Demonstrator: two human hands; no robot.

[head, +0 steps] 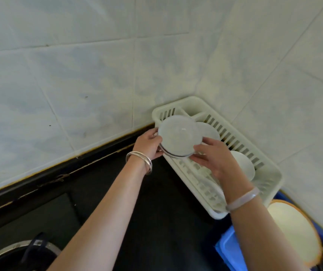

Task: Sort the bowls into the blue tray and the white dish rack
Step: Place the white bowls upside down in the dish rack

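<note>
White bowls already sat in the dish rack; left hand and right hand pinched another bowl above it.

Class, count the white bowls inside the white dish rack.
3: one bowl gripped by both hands over the dish rack's far end, one just behind it, one right of the right hand. Others may be hidden.

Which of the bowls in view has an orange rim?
The large bowl at lower right in the blue tray. The bowls in the white dish rack, including the held bowl, are plain white.
</note>
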